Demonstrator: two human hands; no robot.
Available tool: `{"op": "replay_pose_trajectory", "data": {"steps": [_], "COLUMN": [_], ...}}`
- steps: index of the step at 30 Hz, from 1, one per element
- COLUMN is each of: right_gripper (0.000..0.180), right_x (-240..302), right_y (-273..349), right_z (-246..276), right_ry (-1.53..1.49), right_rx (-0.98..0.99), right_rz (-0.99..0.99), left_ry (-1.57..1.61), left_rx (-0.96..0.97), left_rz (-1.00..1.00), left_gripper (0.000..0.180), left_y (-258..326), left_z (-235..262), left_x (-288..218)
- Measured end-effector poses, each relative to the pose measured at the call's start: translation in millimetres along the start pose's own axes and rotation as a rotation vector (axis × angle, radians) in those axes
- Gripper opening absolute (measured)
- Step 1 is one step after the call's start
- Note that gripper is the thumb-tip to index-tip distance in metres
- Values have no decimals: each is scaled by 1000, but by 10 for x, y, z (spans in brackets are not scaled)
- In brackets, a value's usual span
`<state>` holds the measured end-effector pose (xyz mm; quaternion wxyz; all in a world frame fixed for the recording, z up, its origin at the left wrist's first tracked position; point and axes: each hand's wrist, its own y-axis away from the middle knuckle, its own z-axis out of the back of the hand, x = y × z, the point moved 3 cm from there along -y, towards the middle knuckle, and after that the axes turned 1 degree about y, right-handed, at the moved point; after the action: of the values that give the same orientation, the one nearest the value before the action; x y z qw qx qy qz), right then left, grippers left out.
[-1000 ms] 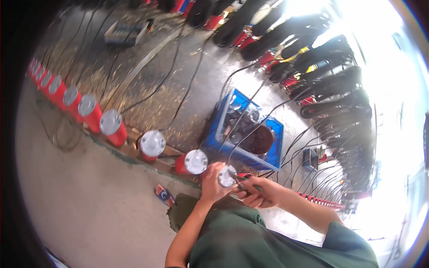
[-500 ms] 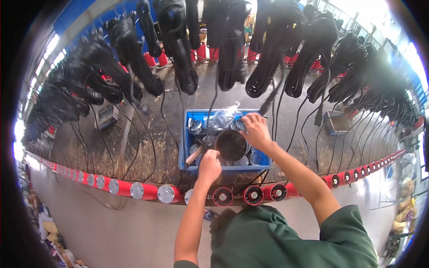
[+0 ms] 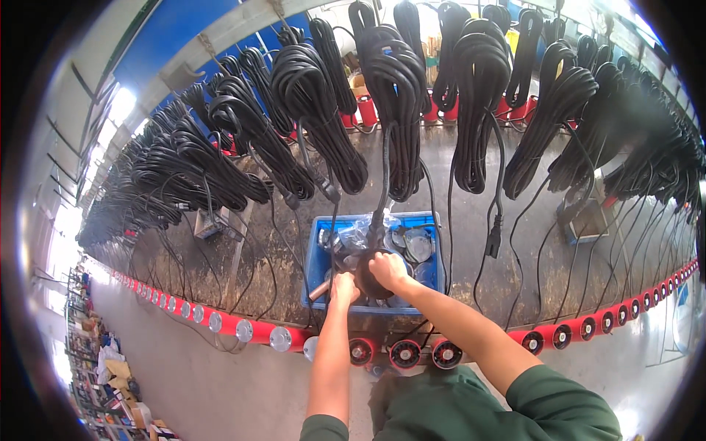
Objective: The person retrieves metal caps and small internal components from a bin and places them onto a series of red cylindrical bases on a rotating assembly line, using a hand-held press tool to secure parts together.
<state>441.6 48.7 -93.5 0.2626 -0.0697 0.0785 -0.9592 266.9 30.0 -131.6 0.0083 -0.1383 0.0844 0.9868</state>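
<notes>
A blue plastic crate [image 3: 306, 268] stands on the worn workbench, filled with clear round covers [image 3: 418, 246] and a crumpled clear plastic bag [image 3: 354, 234]. Over its near part is a dark round dish [image 3: 376, 288]. My left hand [image 3: 344, 289] is closed at the left edge of this dish and seems to grip its rim. With fingers curled, my right hand [image 3: 387, 270] reaches over the dish; whatever its fingertips hold is hidden. Beside my left hand, a brownish cylindrical handle [image 3: 319, 289] juts over the crate's left side.
Bundled black power cables [image 3: 401, 110] hang above the bench, with loose ends and plugs dangling around the crate. Red cylinders line the front edge, some with clear caps [image 3: 280, 339], others with open dark ends [image 3: 405, 354]. Small metal boxes [image 3: 586, 220] sit left and right.
My right hand has moved from the crate's far right part back to the dish. The left hand stays at the dish's edge. The whole view has shifted, showing more of the hanging cables.
</notes>
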Motion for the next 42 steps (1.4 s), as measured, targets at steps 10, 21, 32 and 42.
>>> {"op": "replay_pose_trajectory", "data": {"steps": [10, 21, 32, 42], "right_gripper": [13, 24, 21, 19], "right_x": [-105, -342, -249, 734], "right_y": [86, 966, 1379, 1000], "right_z": [260, 843, 943, 1538], "right_ry": [-350, -1326, -1377, -1307], "right_rx": [-192, -198, -45, 106], "right_rz": [-155, -640, -573, -231], "left_ry": [128, 637, 1244, 2368], "left_rx": [-289, -362, -233, 168], "left_rz": [-106, 151, 284, -35], "left_gripper": [29, 19, 18, 58], "left_y": [421, 1389, 1503, 2013], "left_z": [308, 494, 752, 968], "left_x": [166, 316, 310, -270]}}
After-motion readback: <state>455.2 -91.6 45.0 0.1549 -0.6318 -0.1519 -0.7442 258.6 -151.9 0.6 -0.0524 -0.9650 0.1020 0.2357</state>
